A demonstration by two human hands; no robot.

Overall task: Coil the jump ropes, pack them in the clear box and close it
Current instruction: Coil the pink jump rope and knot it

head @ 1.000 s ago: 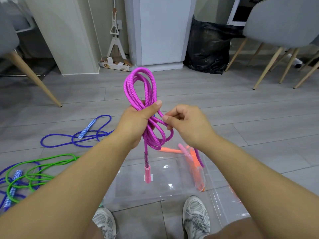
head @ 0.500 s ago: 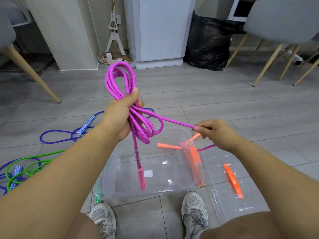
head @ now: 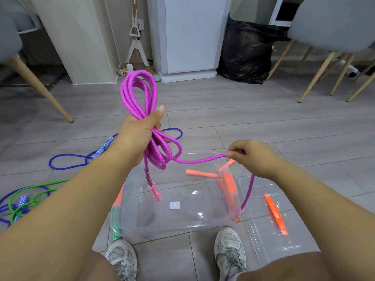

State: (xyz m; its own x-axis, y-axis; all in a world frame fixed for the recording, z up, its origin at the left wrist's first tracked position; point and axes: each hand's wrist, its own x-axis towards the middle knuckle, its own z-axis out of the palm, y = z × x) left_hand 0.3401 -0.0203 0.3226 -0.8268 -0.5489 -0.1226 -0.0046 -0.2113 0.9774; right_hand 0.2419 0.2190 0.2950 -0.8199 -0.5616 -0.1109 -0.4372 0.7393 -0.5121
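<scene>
The left hand [head: 140, 136] clenches the pink rope [head: 138, 75] at the waist of its loops so they cannot spring apart, while the right hand [head: 251, 157] pinches the loose tail aside, probably to wind it round the bundle. All this hangs just above the open clear box [head: 182, 224] on the floor. Its small white sticker [head: 175, 205] shows no readable writing.

I am seeing the left hand [head: 139, 138] gripping the coiled magenta rope [head: 139, 75] above the clear box [head: 182, 226], while the right hand [head: 252, 157] is pinching its loose strand sideways.
</scene>
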